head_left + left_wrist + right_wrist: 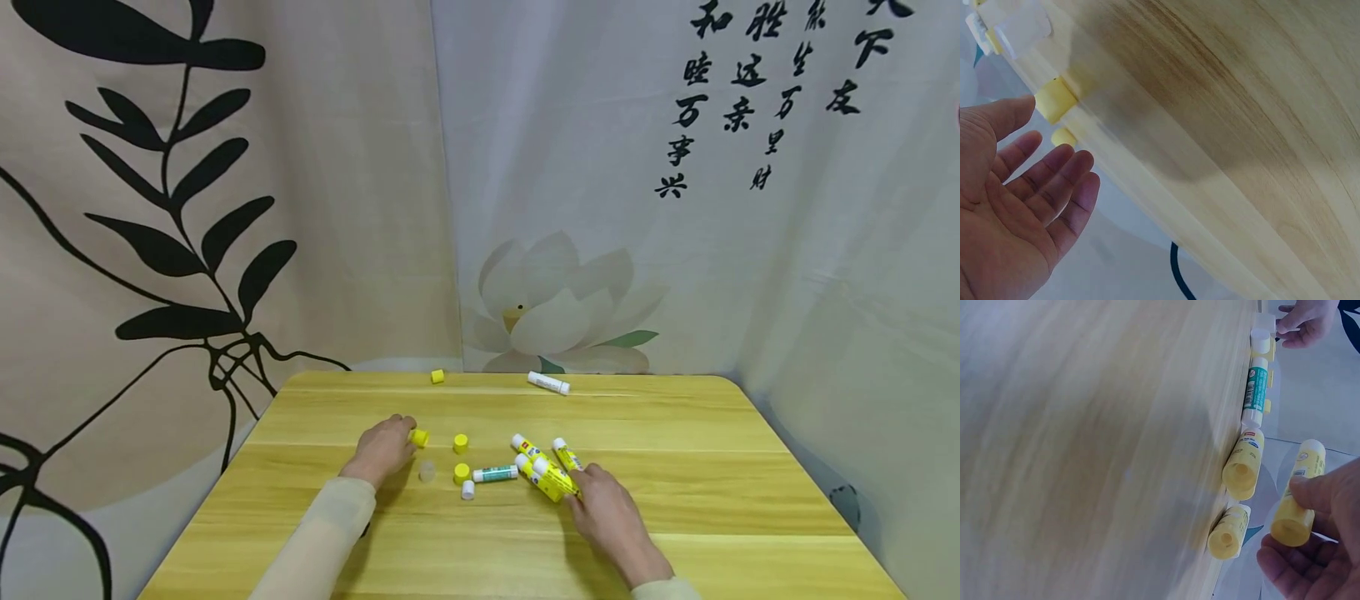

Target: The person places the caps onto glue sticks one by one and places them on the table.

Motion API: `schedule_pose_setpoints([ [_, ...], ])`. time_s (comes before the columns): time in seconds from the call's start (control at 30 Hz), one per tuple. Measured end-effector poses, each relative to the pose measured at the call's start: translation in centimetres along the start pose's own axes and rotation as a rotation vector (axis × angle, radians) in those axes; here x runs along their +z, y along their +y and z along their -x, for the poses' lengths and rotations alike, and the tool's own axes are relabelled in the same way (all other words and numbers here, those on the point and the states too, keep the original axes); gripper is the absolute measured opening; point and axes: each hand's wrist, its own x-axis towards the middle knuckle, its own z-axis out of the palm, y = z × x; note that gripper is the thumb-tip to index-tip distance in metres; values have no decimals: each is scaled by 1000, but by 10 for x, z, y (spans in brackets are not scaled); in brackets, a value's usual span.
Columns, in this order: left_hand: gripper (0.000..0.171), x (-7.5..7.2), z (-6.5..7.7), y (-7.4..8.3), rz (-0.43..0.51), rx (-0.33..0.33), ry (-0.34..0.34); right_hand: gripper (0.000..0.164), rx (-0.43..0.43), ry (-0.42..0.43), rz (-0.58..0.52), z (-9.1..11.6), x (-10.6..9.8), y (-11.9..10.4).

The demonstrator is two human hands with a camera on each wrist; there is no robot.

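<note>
In the head view my left hand (pixel 381 452) is beside a yellow cap (pixel 419 437) at the table's left. The left wrist view shows the thumb tip at that cap (pixel 1055 100), with the other fingers loosely spread below. My right hand (pixel 609 518) pinches a yellow glue stick (pixel 1300 494) between thumb and fingers, its white end pointing away. More yellow glue sticks (pixel 528 447) lie close by that hand. A teal-and-white glue stick (pixel 495 474) lies left of them, beside a small white cap (pixel 468 490).
Two more yellow caps (pixel 461 443) stand mid-table, and a translucent cap (pixel 427 471) is near the left hand. Toward the back edge lie a white glue stick (pixel 548 383) and another yellow cap (pixel 437 377). Printed curtains hang behind the wooden table (pixel 712 467).
</note>
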Motion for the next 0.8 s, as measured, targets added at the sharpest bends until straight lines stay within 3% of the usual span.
schedule_pose_setpoints([
  [0.8, 31, 13, -15, 2, -36, 38, -18, 34, -31, 34, 19, 4, 3, 0],
])
